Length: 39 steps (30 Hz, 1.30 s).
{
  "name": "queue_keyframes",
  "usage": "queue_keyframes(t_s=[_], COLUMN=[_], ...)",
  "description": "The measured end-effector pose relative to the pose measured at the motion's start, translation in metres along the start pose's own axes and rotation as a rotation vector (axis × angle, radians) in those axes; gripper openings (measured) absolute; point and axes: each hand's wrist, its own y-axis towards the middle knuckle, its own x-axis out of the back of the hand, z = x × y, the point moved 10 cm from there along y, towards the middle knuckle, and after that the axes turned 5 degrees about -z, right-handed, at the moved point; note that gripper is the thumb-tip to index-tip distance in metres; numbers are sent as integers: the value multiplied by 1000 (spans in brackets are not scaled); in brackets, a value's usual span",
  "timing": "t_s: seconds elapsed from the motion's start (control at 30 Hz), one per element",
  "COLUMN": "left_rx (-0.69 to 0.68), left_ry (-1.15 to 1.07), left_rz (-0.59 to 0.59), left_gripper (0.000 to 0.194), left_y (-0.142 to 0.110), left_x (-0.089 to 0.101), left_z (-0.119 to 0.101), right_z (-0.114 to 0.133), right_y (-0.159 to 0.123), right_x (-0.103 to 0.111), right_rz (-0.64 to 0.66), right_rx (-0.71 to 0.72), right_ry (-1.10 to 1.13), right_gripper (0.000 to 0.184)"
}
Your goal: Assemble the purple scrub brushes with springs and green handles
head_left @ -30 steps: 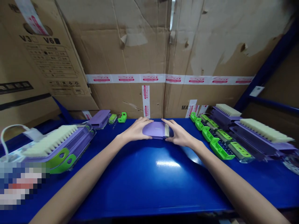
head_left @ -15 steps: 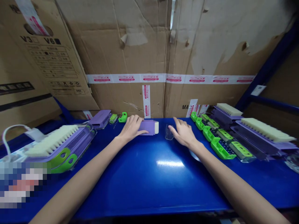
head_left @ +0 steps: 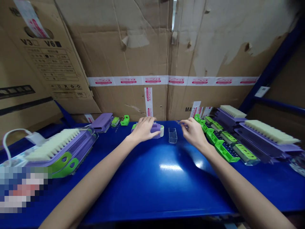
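Note:
My left hand (head_left: 144, 128) lies across a purple slotted housing (head_left: 156, 128) on the blue table, fingers over its far side and thumb along its near side. A white rounded piece (head_left: 162, 131) sits at the housing's right end, and a bit of green shows at its left. To the right of it stands a small clear plastic box (head_left: 172, 136), touched by neither hand. My right hand (head_left: 192, 129) is closed in a pinch just beyond the box, with a small thin dark piece (head_left: 178, 122) poking out from the fingertips. Its kind is too small to make out.
At right stand bright green brackets (head_left: 222, 149), green-topped clear boxes (head_left: 246, 154) and purple housings with cream sponge pads (head_left: 271, 130). A purple housing with a sponge pad (head_left: 54, 143) and a white plug with cable (head_left: 35, 137) lie left. Cardboard (head_left: 128, 57) walls the back.
The purple housing now shows its slotted side instead of a flat face. My left hand has shifted right. My right hand has moved off the clear box and closed on a small thin piece.

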Motion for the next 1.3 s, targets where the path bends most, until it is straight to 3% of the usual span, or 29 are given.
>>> queue_keyframes(t_s=[0.13, 0.3, 0.8, 1.1, 1.3], left_rx=[13, 59, 35, 21, -12], left_ry=[-118, -128, -218, -209, -220], left_rz=[150, 161, 128, 122, 111], left_gripper=[37, 37, 28, 29, 31], left_y=[11, 15, 23, 26, 26], left_x=[-18, -19, -21, -25, -26], left_z=[-2, 0, -11, -7, -10], right_z=[39, 49, 53, 43, 42], right_y=[-10, -18, -18, -28, -14], right_x=[9, -4, 4, -30, -19], right_rz=[-26, 54, 106, 197, 176], right_rx=[206, 257, 161, 39, -18], right_ry=[196, 151, 95, 164, 149], right_gripper=[26, 28, 24, 13, 14])
